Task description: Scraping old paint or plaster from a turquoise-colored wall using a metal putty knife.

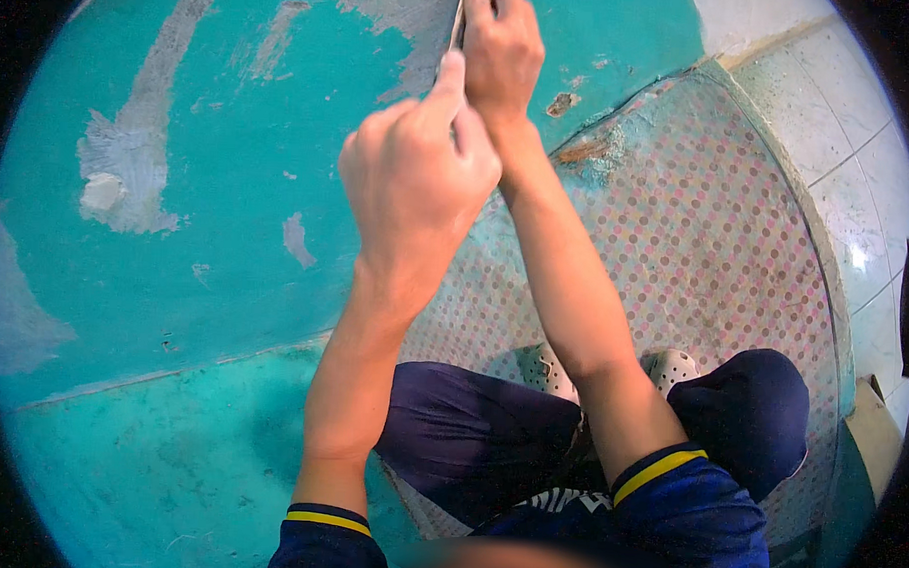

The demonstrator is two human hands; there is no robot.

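At the top centre, my right hand (503,55) is closed around a thin, pale, flat tool (458,26), seen nearly edge-on. Its far end runs past the picture's upper edge, so its exact kind is hidden. My left hand (418,178) is closed just below and nearer to me, one finger stretched along to the tool's near end. What lies inside its curled fingers is out of sight. Both hands are over a turquoise painted surface (248,167), where grey patches (156,93) show bare through the paint.
A pale lump (102,194) sits on the grey patch at left. An edge runs across the lower left above another turquoise surface (168,464). Dotted floor covering (717,213) lies to the right, bordered by white tiles (826,107). My light perforated shoes (672,370) stand on the covering.
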